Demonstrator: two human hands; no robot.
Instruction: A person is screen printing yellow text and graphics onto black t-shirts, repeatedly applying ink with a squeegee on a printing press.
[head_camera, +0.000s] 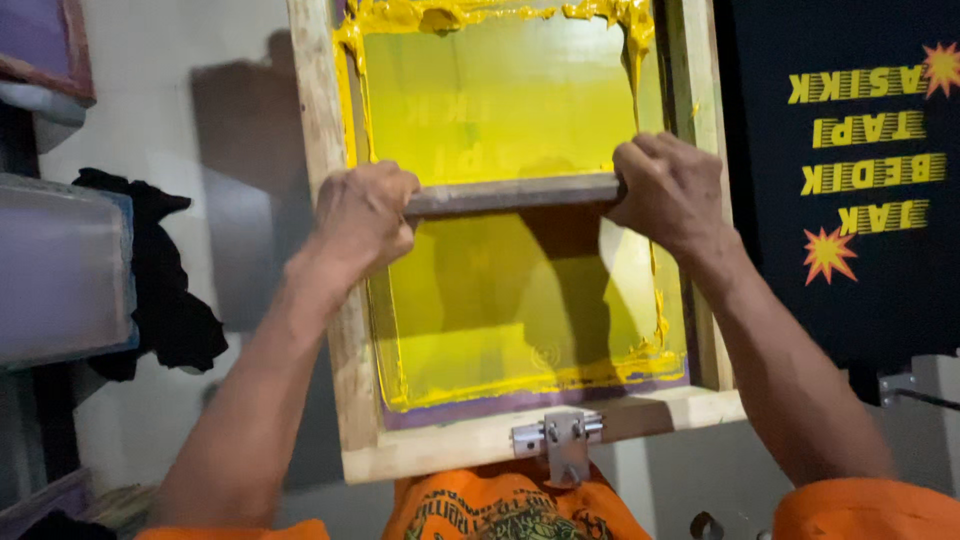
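Gripping a squeegee at both ends, the person holds it across a wooden screen frame in the single head view. The left hand has its fingers clenched round the left end of the bar, and the right hand has its fingers clenched round the right end, so both are grasping the squeegee. The bar lies level, roughly midway down the mesh, touching or just above it; which, I cannot tell. Yellow ink lies thick along the top edge of the mesh and runs down both sides, with a thinner ridge near the bottom edge. A metal hinge clamp grips the near rail of the frame. By my judgement the ink is already spread over the whole mesh and the stroke is about halfway along; the rest of the pass is left, though its direction cannot be read from one picture. To the right a black cloth carries yellow lettering and orange starbursts, a finished print by the look of it. An orange shirt shows below the frame, and black rags hang at the left. Whatever lies under the screen is hidden, the frame's top is cut off, and faint mirrored shapes in the mesh are too dim to make out.
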